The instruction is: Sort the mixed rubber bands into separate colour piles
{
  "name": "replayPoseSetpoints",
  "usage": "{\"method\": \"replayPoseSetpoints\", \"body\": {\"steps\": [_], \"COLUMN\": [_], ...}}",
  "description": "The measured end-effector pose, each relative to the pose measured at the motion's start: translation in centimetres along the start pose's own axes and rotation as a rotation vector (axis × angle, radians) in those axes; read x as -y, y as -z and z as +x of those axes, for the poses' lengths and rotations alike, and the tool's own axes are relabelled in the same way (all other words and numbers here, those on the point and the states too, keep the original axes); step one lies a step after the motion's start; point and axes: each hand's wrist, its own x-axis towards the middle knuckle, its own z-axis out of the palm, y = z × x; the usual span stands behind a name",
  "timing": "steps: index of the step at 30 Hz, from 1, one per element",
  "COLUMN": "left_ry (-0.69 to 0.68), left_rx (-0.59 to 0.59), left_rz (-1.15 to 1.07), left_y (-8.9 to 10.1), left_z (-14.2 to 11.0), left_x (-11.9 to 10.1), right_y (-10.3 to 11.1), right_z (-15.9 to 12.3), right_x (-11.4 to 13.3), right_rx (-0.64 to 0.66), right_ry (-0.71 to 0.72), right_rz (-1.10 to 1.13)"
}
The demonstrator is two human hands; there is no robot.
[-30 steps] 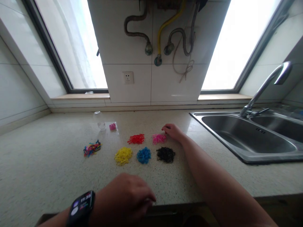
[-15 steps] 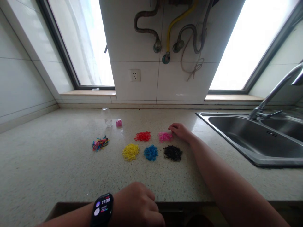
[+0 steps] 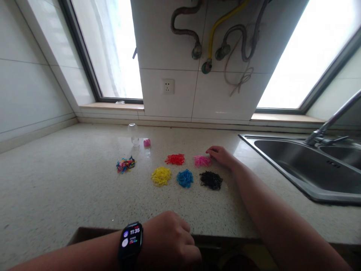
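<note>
Head view: my curled right hand (image 3: 221,156) is at two o'clock of the pink heap of rubbery loops (image 3: 202,161), my curled left hand (image 3: 170,241) low at six o'clock; I can't tell whether either grip pinches anything. The black heap of similar loops (image 3: 211,180) lies apart, presumably keeping colours unmixed.

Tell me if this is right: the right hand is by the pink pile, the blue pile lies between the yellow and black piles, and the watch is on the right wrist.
Not quite: the head view shows the watch on the left wrist. The right hand is by the pink pile, and the blue pile lies between the yellow pile and black pile.
</note>
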Motion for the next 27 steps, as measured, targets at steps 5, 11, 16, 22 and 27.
{"method": "replayPoseSetpoints", "body": {"steps": [5, 11, 16, 22, 27], "left_ry": [0.005, 0.003, -0.025, -0.092, -0.094], "left_rx": [0.009, 0.004, -0.016, -0.029, -0.015], "left_rz": [-0.012, 0.010, -0.018, -0.050, -0.054], "left_y": [0.2, -0.3, -0.3, 0.2, 0.3], "left_z": [0.0, -0.2, -0.5, -0.6, -0.7], "left_x": [-0.1, 0.2, 0.3, 0.3, 0.1], "right_y": [0.0, -0.5, -1.4, -4.9, -10.0], "right_z": [-0.1, 0.2, 0.3, 0.4, 1.5], "right_x": [0.1, 0.7, 6.2, 16.6, 22.7], "right_rx": [0.009, -0.043, -0.151, -0.008, 0.167], "right_ry": [0.006, 0.053, 0.186, 0.328, 0.491], "right_rz": [0.002, 0.071, 0.139, -0.041, -0.203]}}
